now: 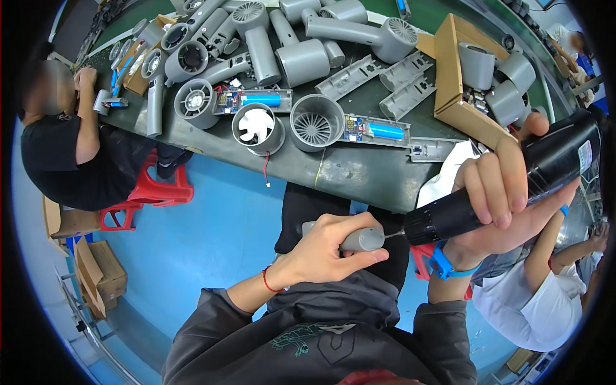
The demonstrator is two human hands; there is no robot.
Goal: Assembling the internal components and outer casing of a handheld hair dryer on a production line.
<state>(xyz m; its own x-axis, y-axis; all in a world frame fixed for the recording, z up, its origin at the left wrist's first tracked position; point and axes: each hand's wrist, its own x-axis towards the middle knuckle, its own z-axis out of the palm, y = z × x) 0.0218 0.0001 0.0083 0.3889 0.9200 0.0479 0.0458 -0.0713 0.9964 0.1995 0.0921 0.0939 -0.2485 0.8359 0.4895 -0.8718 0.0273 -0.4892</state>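
My left hand point(321, 253) is closed around a grey plastic handle point(364, 239), held over my lap with its rounded end to the right. Most of the handle is hidden under the fingers. A black electric screwdriver point(443, 219) lies in my right hand point(494, 183), fingers wrapped round its body. Its thin bit points left and reaches the end of the handle; whether it sits in a screw is too small to tell. On the bench edge ahead are a round grey housing with a white fan point(256, 125) and a grilled housing point(317, 123) joined to an opened handle with a blue battery point(385, 131).
A green bench point(359, 168) carries piled grey fan bodies point(305, 62) and half shells point(404, 70). An open cardboard box point(449, 83) of grey parts stands at the right. Co-workers sit at left point(61, 154) and right point(532, 301); a red stool point(160, 186) stands at left.
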